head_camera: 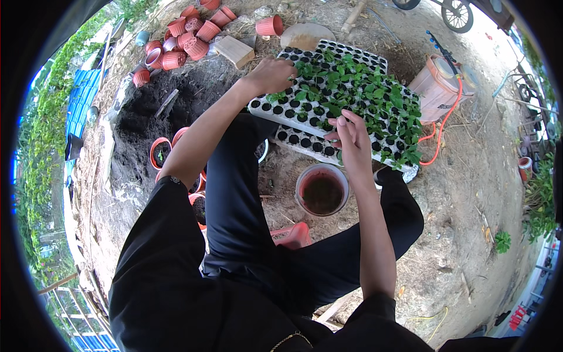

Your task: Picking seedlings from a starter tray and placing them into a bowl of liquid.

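In front of me lies a white foam seedling tray with rows of round black-soil cells. Leafy green seedlings crowd its middle and right side. My left hand reaches over the tray's left end with its fingers curled down beside some leaves; whether it grips anything is hidden. Above the tray's front edge, my right hand is raised with fingers apart and nothing visible in it. A second foam tray shows beneath the front edge. Between my knees stands a round bucket of dark, murky contents.
Dark soil is heaped at left, with orange pots beside my leg. Several empty pots lie behind a wooden block. At right stands a tank sprayer with an orange hose. A red plastic stool is under me.
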{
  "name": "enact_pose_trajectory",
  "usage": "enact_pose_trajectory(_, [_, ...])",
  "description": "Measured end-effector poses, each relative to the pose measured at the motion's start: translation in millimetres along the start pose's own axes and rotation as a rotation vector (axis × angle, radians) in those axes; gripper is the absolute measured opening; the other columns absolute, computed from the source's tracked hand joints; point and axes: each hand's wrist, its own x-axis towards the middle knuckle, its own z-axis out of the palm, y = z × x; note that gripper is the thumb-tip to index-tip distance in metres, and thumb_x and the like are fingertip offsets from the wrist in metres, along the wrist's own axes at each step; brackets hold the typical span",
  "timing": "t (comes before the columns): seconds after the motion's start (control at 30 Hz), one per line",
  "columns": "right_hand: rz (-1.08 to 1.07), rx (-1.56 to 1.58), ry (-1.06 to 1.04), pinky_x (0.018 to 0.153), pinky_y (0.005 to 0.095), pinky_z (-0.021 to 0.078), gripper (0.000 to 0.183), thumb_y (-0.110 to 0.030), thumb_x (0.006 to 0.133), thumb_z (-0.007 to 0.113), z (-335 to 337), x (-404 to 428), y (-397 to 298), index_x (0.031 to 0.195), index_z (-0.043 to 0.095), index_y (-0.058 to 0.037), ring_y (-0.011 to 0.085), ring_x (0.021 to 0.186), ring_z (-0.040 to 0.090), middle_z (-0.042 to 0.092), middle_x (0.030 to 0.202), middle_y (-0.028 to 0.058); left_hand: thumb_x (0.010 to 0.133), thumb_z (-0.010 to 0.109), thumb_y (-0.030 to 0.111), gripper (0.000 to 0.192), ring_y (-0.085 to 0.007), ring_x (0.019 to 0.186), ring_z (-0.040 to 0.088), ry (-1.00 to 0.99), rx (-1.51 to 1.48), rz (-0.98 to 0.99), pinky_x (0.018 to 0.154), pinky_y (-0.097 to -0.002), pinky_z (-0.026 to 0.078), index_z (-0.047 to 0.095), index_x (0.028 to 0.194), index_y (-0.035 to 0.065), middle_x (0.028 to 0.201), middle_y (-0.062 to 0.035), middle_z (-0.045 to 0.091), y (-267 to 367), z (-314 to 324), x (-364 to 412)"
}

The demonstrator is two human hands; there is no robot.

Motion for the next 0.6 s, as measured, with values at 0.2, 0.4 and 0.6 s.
enact_pose_trajectory(0.2, [0.009,-0.002,-0.005,0.078,0.0283,0.0499,0.044,-0.035,0.106,0.055,-2,1,1,0.139,0.047,-0.0066,0.0148,0.09,0.068,0.068,0.122,0.0125,0.089,0.062,0.021,0.017,-0.0327,0.104,0.066,-0.014,0.03,-0.076,0.096,-0.048,0.049,0.071,0.094,0.0064,0.102,-0.0124,0.066,1,5,5])
enact_pose_trajectory(0.4, [0.005,0.007,-0.001,0.077,0.0285,0.0498,0.044,-0.035,0.106,0.055,-1,0,0,0.139,0.048,-0.0075,0.0148,0.089,0.068,0.068,0.122,0.0127,0.085,0.064,0.02,0.017,-0.0329,0.101,0.067,0.041,0.128,-0.048,0.093,-0.047,0.051,0.071,0.091,0.0048,0.098,-0.0125,0.068,4,12,11])
enact_pose_trajectory(0.6, [-0.008,0.003,-0.012,0.077,0.0281,0.0494,0.043,-0.034,0.106,0.055,-1,1,1,0.139,0.048,-0.0071,0.0155,0.089,0.068,0.068,0.121,0.013,0.084,0.066,0.021,0.019,-0.0323,0.102,0.067,0.015,0.142,-0.075,0.094,-0.0468,0.051,0.071,0.093,0.0052,0.1,-0.0131,0.068,6,12,11])
